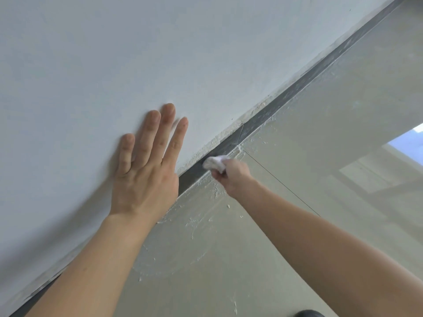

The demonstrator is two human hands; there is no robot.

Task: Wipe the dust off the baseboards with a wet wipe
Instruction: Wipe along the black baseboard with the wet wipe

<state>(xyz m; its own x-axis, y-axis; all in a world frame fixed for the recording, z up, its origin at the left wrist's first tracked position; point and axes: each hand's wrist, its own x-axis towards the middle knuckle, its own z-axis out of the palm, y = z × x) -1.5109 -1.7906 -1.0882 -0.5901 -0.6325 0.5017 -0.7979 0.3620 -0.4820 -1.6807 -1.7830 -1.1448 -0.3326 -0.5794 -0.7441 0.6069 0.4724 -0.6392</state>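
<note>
The left hand [146, 165] lies flat and open against the white wall [114, 53], fingers [150, 131] spread and pointing toward 12 o'clock, grasping nothing; the palm sits just above the dark baseboard [295, 82], which runs as a narrow grey strip from 7 o'clock up to 1 o'clock across the view. The right hand [231, 177], at about 3 o'clock of the left, is clenched around a crumpled white wet wipe [214, 163]; the wipe protrudes from the fist toward 10 o'clock and is pressed against the face of the baseboard, near a joint in the strip. Along the top edge of the baseboard, where it meets the wall, a rough pale crust of plaster [231, 130] shows; the glossy beige floor tiles [309, 115] below carry white smears and flecks close to the strip. A thin dark grout line [281, 183] runs from the wipe's spot toward 4 o'clock. A bright window reflection [402, 143] shines on the tile at 3 o'clock; a dark rounded shape [309, 314], too cut off to identify, sits at the bottom edge near 5 o'clock.
</note>
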